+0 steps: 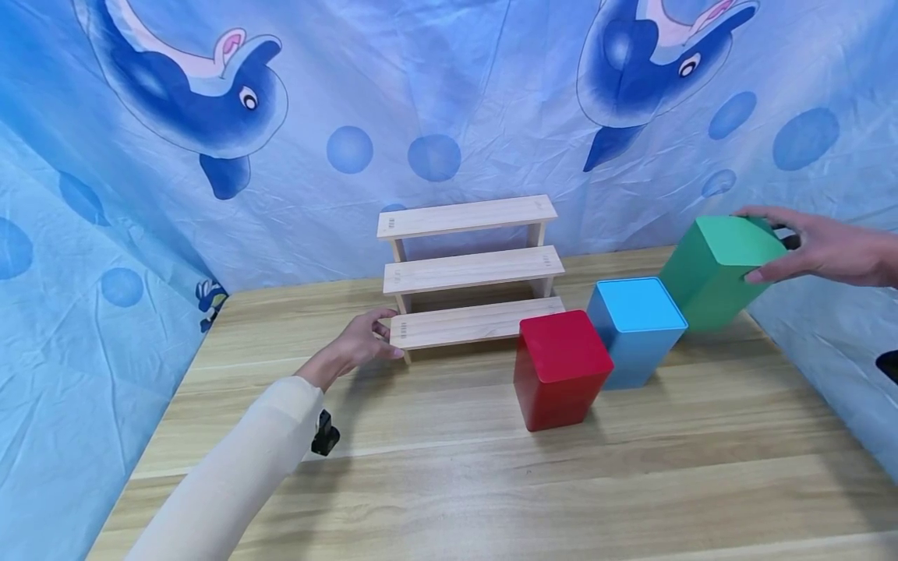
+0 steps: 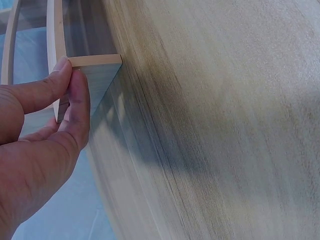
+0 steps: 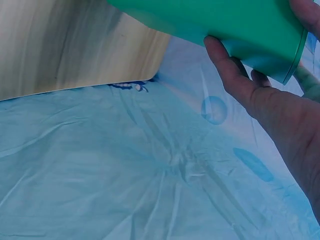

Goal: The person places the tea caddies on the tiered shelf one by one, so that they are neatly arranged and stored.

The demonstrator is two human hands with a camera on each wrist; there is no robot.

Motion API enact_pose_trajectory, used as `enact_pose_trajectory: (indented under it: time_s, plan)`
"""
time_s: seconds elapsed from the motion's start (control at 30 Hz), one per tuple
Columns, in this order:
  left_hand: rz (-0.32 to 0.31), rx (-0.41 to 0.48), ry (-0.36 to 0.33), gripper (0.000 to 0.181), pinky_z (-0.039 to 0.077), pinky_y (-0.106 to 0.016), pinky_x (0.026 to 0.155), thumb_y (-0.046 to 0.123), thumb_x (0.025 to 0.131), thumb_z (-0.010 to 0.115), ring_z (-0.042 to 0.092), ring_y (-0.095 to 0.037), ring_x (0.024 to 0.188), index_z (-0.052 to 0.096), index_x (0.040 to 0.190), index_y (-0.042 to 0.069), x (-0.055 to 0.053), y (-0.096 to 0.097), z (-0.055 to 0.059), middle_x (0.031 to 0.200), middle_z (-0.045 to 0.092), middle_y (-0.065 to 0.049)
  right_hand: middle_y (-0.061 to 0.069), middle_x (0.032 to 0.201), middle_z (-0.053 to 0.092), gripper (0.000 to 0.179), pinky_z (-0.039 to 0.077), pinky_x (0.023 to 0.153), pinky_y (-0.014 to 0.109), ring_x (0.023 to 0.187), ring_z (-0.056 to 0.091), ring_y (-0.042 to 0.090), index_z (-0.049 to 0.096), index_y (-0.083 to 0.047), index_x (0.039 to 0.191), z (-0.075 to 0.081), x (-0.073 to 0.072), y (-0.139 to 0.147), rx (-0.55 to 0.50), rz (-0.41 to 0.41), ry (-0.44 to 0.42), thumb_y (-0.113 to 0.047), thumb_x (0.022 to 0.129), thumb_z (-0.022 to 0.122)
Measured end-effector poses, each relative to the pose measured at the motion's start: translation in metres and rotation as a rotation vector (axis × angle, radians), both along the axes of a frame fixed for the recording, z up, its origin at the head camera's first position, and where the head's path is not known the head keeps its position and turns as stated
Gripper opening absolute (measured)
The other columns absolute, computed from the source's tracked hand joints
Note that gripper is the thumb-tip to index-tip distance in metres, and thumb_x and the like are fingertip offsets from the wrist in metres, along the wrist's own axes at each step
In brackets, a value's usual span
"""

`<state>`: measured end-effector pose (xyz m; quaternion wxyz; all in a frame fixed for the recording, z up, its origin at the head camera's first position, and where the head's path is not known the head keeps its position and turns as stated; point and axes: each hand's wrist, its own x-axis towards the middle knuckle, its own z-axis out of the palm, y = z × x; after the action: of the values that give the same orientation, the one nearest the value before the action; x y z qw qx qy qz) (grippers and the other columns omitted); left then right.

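Observation:
A pale wooden three-step display stand [image 1: 473, 269] stands at the back middle of the table. My left hand [image 1: 368, 340] is at the left end of its lowest step; in the left wrist view the thumb [image 2: 42, 92] and fingers pinch the board's edge. At the far right, my right hand [image 1: 817, 245] grips the top of a tall green box [image 1: 726, 269], thumb on the near side and fingers over the far side. The right wrist view shows fingers [image 3: 225, 62] along the green box's side near its rim.
A blue box [image 1: 634, 327] stands upright just left of the green one. In front of it, a red box [image 1: 563, 370] overlaps the lowest step's right end in the head view. A blue dolphin-print cloth [image 1: 449, 101] hangs behind the wooden table [image 1: 449, 483] and along its sides.

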<state>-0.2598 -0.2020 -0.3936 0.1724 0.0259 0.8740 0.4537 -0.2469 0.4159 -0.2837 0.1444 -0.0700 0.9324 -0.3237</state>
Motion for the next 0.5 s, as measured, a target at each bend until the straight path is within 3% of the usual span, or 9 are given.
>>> enact_pose_trajectory:
  time_s: [0.5]
  plan:
    - [-0.001,-0.010,0.000,0.081,0.046,-0.031,0.071,-0.004,0.078,0.076,0.051,-0.024,0.088,0.034,0.146,0.003,0.001,0.001,0.000,0.106,0.050,-0.017,0.035,0.141,0.005,0.099,0.050,0.074,0.052,0.113,0.031,0.053,-0.010,-0.026,0.154,0.025,-0.004,-0.005,0.022,-0.019,0.047,-0.018,0.092,0.067]
